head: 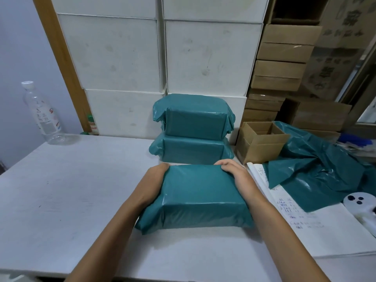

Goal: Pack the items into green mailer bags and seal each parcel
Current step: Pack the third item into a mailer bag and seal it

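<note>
A box-shaped parcel in a green mailer bag (195, 198) lies on the white table in front of me. My left hand (156, 176) grips its far left corner, and my right hand (234, 171) grips its far right corner, fingers curled over the far edge. Just behind it, two wrapped green parcels (193, 127) are stacked against the white boxes. A heap of loose green mailer bags (317, 163) lies to the right.
An open cardboard box (260, 141) stands right of the stack. A handwritten paper sheet (305, 218) and a white tape dispenser (362, 204) lie at the right. A plastic bottle (42, 115) stands far left. White boxes (122, 58) and cardboard cartons (282, 58) wall the back.
</note>
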`<control>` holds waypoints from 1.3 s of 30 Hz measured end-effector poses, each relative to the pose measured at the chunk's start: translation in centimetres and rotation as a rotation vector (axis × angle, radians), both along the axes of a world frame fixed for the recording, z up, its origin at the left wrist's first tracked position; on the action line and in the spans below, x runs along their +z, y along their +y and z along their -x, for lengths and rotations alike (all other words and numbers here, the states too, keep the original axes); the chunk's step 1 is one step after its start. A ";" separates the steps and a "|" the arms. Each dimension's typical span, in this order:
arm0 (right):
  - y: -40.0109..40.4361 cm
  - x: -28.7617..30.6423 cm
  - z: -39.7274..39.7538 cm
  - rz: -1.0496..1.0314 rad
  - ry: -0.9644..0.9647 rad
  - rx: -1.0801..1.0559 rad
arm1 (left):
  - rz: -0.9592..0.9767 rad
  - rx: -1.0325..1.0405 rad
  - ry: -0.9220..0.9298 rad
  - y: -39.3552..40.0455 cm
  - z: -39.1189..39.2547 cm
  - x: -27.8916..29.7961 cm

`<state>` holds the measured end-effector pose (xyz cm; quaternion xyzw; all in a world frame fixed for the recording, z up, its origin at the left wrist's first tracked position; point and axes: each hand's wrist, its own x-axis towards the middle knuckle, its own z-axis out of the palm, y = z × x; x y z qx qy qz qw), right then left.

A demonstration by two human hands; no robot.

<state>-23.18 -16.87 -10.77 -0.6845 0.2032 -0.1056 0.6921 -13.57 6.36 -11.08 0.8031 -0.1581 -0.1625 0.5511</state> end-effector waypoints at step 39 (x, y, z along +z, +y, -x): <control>-1.4 1.7 11.8 0.390 -0.117 -0.092 | 0.133 0.117 -0.284 8.6 8.6 1.4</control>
